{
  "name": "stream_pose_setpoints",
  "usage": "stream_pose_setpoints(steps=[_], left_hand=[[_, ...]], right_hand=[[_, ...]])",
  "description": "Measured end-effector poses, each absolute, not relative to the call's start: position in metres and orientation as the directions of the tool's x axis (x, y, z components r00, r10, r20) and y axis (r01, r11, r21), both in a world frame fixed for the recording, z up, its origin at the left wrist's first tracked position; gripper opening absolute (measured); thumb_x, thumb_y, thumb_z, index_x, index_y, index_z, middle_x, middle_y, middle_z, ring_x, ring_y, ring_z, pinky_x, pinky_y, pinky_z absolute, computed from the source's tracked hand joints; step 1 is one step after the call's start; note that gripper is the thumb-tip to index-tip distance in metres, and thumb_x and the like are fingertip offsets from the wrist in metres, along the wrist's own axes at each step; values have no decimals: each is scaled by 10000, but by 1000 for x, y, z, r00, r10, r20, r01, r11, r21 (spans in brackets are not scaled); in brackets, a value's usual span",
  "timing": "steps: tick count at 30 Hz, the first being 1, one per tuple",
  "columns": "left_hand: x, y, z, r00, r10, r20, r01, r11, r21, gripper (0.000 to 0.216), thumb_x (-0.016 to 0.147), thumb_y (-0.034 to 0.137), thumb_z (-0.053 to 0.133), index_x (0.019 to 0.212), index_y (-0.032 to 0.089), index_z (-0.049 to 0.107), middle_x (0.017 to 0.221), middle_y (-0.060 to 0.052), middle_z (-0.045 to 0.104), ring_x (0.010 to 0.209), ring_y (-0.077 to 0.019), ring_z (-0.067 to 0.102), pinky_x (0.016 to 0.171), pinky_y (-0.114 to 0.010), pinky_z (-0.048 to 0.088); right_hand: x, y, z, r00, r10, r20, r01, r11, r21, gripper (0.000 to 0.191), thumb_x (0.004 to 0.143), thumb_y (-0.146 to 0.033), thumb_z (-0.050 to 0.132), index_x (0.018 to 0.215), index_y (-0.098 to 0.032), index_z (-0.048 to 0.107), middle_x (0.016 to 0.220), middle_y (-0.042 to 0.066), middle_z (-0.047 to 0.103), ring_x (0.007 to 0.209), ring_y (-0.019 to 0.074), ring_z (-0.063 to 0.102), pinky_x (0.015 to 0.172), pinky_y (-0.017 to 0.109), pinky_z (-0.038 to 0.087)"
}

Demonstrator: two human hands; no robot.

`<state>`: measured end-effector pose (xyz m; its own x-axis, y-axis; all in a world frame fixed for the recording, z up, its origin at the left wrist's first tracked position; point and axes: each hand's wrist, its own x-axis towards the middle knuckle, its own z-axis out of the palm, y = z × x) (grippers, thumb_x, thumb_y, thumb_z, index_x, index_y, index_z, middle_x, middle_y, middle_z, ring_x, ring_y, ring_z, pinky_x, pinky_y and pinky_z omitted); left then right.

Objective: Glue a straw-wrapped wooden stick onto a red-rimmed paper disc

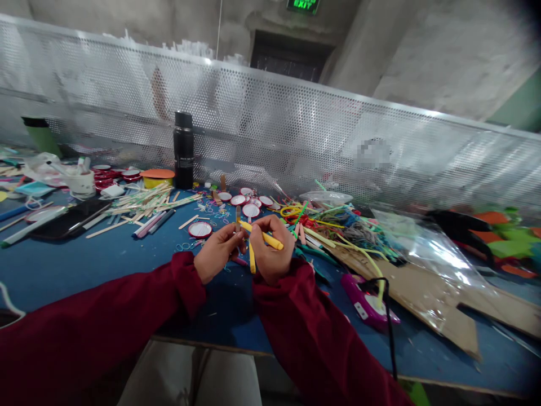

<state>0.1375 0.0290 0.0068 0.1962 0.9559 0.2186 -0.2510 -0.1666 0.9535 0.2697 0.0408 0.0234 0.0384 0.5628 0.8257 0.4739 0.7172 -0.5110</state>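
- Centre of the frame: we see the right grip (274,255) pinching a yellow marker (271,241), likely light, stiff and smooth; best held near its tip.
- Left grip (217,254) pinches a flat stick (238,213), probably light, breakable; we favour its lower end.

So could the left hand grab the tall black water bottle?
Probably: only low things, like the red-rimmed white disc and a wooden stick, lie between the left hand and the black water bottle. It's pinching a slim brownish piece, though.
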Motion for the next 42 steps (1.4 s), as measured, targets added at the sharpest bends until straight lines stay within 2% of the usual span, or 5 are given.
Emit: stream_pose_setpoints(steps=[16,23,31,42], left_hand=[[137,26,12,222,962,162,-224,-111,968,448,710,559,765,810,156,595,647,31,600,490,-65,487,454,-176,393],[137,27,11,214,965,151,-183,-112,977,454,738,580,724,800,152,587,644,25,595,488,-66,467,469,-183,397],[135,28,10,199,966,165,-143,-138,980,398,784,531,685,804,144,595,634,24,583,489,-70,449,479,-195,355],[136,25,11,218,963,158,-173,-122,977,361,801,496,680,790,152,571,590,33,552,481,-70,439,478,-196,340]], right_hand=[[269,43,26,89,574,814,452,705,-547,87,834,-231,584,748,-213,591,648,-34,592,591,137,558,600,279,438],[268,44,25,108,575,811,467,690,-553,108,842,-235,570,738,-211,590,658,-28,582,629,145,552,615,281,425],[268,44,25,112,569,815,490,682,-544,141,843,-249,561,709,-209,571,658,-23,574,646,151,540,632,290,412],[269,42,28,94,550,830,449,720,-529,181,834,-213,537,654,-212,516,615,-39,515,612,140,491,614,290,377]])
